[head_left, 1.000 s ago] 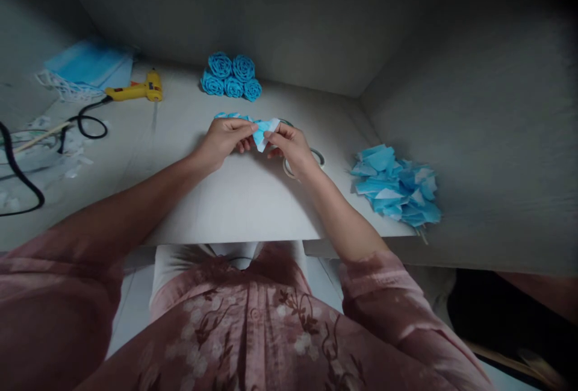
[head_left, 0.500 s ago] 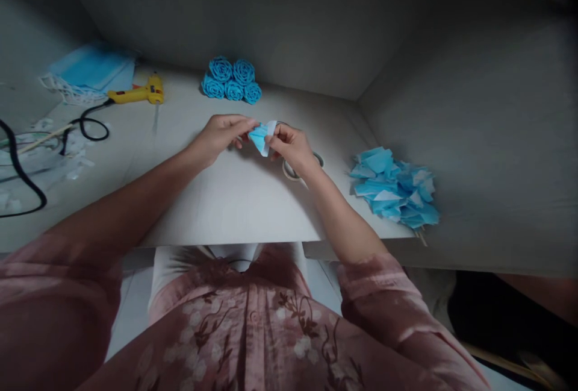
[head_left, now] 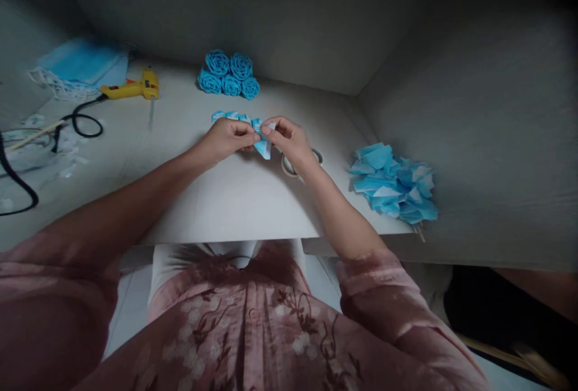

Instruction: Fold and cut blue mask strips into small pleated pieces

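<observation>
Fingers [head_left: 246, 140] of 2 hands [head_left: 292, 143] pinch 1 blue-white folded piece [head_left: 262, 149].

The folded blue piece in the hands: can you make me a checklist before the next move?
1. Left hand pinching the folded blue piece: ok.
2. Right hand gripping the piece's other side, by the white edge: ok.
3. Piece joined to the blue row behind the left hand: cannot tell, fingers cover the meeting spot.
4. Yellow glue gun apart from both hands: ok, it lies off to the left.
5. Glue gun cool: cannot tell, heat doesn't show.
6. Ring-shaped roll fully in sight: not ok, the right hand partly covers it.
</observation>
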`<state>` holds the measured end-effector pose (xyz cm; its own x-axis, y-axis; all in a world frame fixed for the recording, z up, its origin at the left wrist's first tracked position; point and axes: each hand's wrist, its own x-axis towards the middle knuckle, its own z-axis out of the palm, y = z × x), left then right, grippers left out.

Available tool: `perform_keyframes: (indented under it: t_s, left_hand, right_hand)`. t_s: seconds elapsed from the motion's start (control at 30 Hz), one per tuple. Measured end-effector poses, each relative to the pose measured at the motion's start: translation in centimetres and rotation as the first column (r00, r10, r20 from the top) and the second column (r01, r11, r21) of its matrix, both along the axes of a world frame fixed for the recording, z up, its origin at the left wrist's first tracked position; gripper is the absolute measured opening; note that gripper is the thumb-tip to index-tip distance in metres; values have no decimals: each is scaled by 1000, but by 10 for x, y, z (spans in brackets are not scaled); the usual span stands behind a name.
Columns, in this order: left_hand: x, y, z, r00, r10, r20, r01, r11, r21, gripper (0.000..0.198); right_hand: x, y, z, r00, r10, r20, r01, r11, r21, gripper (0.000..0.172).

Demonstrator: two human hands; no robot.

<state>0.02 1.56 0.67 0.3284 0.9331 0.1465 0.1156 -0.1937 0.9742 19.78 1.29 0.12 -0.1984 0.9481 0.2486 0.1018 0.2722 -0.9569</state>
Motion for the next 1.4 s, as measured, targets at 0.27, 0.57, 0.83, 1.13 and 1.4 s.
perform_keyframes:
  t_s: [0.27,0.57,0.83,1.13,1.4]
  left_hand:
    - [0,3,-4,998,66,19,-66,998,15,25]
    - [3,1,-3,990,128,65,-132,990,48,32]
    - [1,2,-4,993,32,109,-23,996,-88,42]
    - [-1,3,0,990,70,120,-56,992,-117,34]
    - [-4,8,2,953,106,285,-36,970,-242,30]
  right_hand:
    - [7,7,-3,980,-132,-151,126,991,-46,54]
    - [-4,4,-9,999,23,-49,-26,998,-56,69]
    - [-2,3,-5,1000,-10,-7,10,1000,-25,72]
    - [4,3,-5,996,-38,83,31,995,91,59]
    - [13,1,3,942,-90,325,-39,928,370,34]
